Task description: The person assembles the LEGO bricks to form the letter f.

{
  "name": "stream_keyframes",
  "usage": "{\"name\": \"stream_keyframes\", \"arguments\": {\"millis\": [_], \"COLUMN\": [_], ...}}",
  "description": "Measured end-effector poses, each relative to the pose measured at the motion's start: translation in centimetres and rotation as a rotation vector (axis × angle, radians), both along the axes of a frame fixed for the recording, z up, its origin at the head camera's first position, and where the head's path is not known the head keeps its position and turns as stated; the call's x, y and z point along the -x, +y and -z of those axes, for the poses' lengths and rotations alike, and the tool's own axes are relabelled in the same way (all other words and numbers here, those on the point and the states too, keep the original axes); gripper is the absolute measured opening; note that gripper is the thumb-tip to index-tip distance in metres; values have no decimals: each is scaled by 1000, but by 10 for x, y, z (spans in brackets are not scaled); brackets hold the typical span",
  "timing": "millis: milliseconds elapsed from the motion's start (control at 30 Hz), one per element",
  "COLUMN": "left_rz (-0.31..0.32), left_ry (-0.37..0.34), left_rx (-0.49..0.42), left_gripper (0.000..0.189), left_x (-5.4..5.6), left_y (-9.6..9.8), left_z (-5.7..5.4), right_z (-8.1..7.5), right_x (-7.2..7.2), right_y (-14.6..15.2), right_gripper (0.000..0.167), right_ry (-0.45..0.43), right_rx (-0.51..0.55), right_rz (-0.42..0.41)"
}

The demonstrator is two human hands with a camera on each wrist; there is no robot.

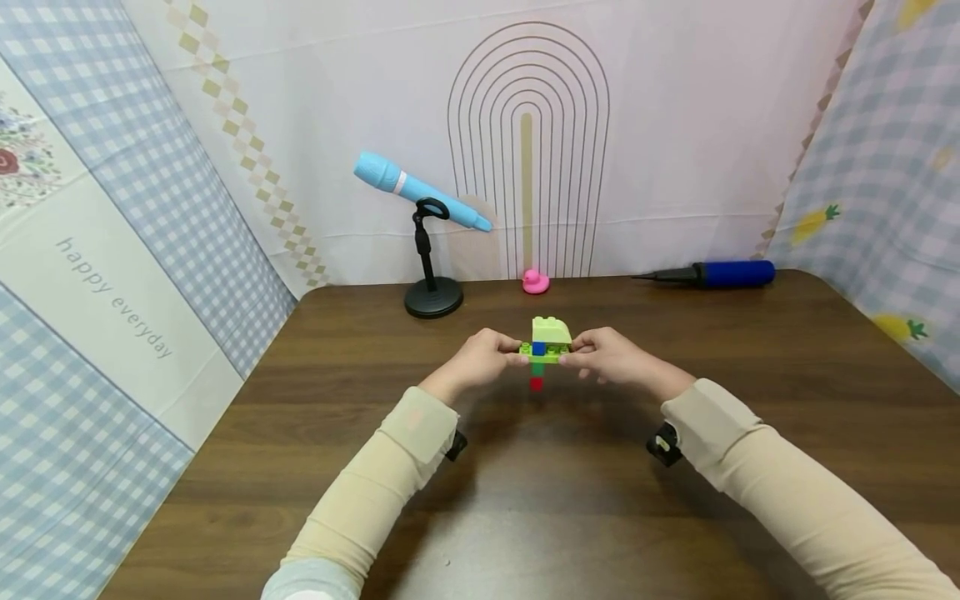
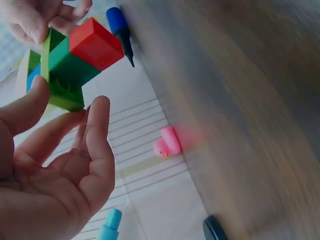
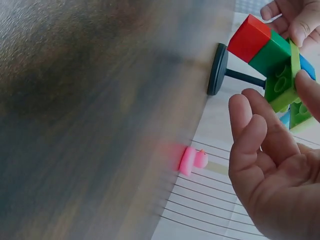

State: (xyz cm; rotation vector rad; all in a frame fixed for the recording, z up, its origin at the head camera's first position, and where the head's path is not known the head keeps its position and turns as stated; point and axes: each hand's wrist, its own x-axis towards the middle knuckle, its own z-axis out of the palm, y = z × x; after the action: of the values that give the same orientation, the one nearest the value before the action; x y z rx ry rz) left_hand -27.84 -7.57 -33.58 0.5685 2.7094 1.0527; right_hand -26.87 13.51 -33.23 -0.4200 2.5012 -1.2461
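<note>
A small building-block model (image 1: 551,333) is held up above the table between both hands. It has a pale green curved block on top, a blue block under that, a lime green plate, then a green block (image 2: 75,65) and a red block (image 2: 96,44) below. My left hand (image 1: 482,360) pinches the plate's left end with thumb and fingers. At the other end my right hand (image 1: 611,357) pinches the same plate. The right wrist view shows the red block (image 3: 250,39) at the model's free lower end.
On the brown wooden table (image 1: 525,500), along its back edge, stand a black microphone stand (image 1: 433,297) with a light blue toy microphone (image 1: 427,193), a pink rubber duck (image 1: 536,282) and a blue hand pump (image 1: 735,273). Patterned cloth hangs behind and at both sides.
</note>
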Motion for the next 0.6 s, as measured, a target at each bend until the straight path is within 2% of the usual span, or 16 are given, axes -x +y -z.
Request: {"name": "stream_keyframes", "arguments": {"millis": [100,200,367,600], "left_rz": [-34,-68,-105,-121], "left_ry": [-61,-93,-98,-110], "left_rx": [-73,-99,-56,-18], "left_gripper": [33,30,26,27], "left_x": [-1,-3,-5,-5], "left_y": [4,9,15,19], "left_z": [1,1,4,11], "right_z": [-1,-2,-2,7], "right_x": [-1,-1,-2,-1], "right_y": [2,4,5,7], "right_gripper": [47,48,45,43], "right_ry": [-18,-39,-60,-84], "right_rx": [15,26,22,-14], "right_rz": [34,59,88,123]}}
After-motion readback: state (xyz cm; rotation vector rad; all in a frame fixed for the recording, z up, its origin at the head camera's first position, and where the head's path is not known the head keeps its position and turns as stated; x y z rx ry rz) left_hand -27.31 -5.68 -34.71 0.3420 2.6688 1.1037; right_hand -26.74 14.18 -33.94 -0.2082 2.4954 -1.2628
